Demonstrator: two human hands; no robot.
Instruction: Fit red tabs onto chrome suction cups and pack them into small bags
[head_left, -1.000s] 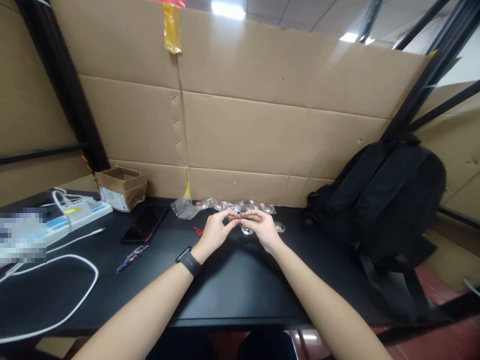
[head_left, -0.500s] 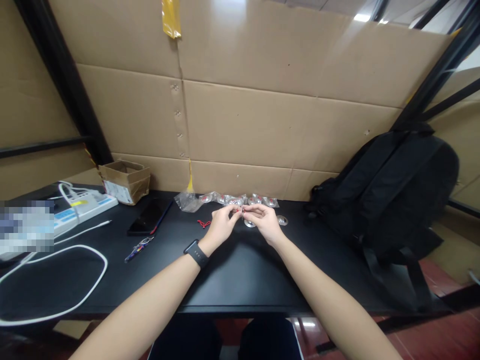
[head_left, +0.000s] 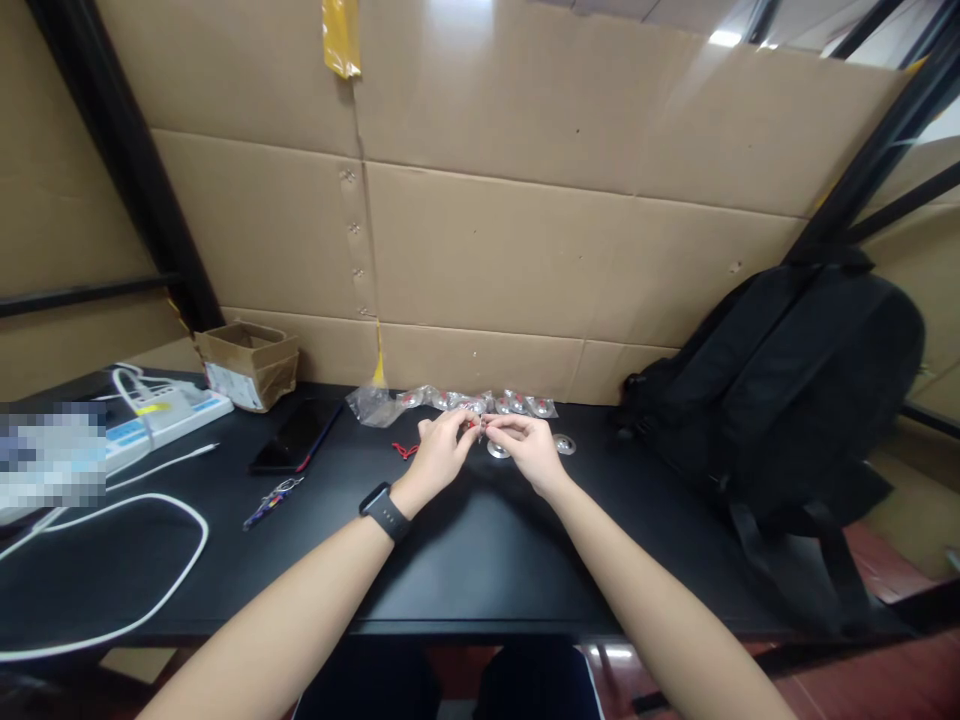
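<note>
My left hand (head_left: 439,455), with a dark watch (head_left: 385,511) on its wrist, pinches at a small red and silvery piece, mostly covered by the fingers. My right hand (head_left: 536,450) meets it fingertip to fingertip, thumb and forefinger pinched at the same spot. Just under the right fingers lies a round silvery metal disc (head_left: 497,450), partly hidden. To its right rests another such disc (head_left: 564,444), shaped like a small cymbal. A red cord (head_left: 405,452) lies loose left of my left hand. Behind the hands is a row of clear plastic packets (head_left: 517,402) with silvery discs and red bits inside.
An open crumpled plastic bag (head_left: 373,406) lies at the back. On the left are a phone (head_left: 291,437), a keyring (head_left: 271,502), a cardboard box (head_left: 250,362), a white power strip (head_left: 169,425) and white cable (head_left: 206,540). A black backpack (head_left: 795,380) stands at the right.
Both hands stay together in nearly the same place, their fingertips shifting slightly around the small piece. The whole view has tilted a little.
</note>
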